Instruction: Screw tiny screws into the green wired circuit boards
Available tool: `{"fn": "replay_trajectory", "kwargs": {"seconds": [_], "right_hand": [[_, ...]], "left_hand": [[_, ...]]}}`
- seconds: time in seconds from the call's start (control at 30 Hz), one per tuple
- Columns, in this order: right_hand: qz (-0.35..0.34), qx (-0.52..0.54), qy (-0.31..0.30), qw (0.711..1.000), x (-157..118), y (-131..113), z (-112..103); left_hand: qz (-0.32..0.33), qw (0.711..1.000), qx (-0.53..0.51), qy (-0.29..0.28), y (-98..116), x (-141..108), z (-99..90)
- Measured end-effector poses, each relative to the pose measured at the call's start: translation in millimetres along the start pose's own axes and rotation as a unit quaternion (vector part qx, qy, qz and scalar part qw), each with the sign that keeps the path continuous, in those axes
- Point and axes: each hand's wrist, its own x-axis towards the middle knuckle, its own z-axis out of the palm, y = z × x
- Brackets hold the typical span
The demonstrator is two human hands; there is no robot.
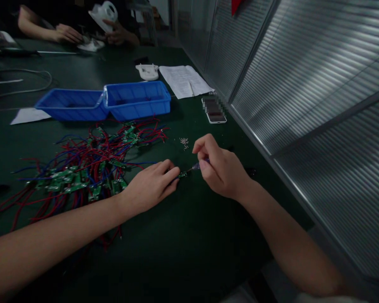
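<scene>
Dark green tabletop [177, 252], dim light, slatted blinds [341, 54] behind framed panels running along the right arm's side. Left hand [153, 185] pinches a small green circuit board [183, 174] at its fingertips, board flat near the table. Right hand [222, 170] gripped on a screwdriver [196, 166], purple handle, thin shaft aimed left at the board; can't tell if the tip touches. Hands near each other, not touching. Loose pile of small screws [184, 141] just beyond the gap between them. Left of the left hand: big tangle of wired circuit boards [71, 179], red and blue leads. Past that, two blue bins [142, 110] side by side. Beyond right hand: phone [216, 116], then printed sheets [180, 78]. Far across from left hand, a co-worker's hands [69, 33] on white plastic parts [102, 17].
</scene>
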Motion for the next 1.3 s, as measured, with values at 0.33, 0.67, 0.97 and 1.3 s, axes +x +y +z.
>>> {"fn": "replay_trajectory", "kwargs": {"seconds": [0.33, 0.67, 0.97, 1.3], "right_hand": [[-0.055, -0.075, -0.018, 0.995, -4, -3, 0], [-0.021, 0.009, -0.024, 0.999, 1, -4, 2], [-0.069, -0.128, 0.068, 0.987, -6, -1, 12], [-0.101, -0.069, 0.036, 0.992, -3, 5, 10]], "left_hand": [[0.008, 1.000, -0.006, 0.014, -1, -1, 2.0], [-0.001, 1.000, -0.027, 0.011, -1, -1, 3.5], [-0.007, 0.998, -0.062, 0.016, -1, -1, 1.3], [0.009, 1.000, -0.008, 0.017, -1, -1, 2.1]]}}
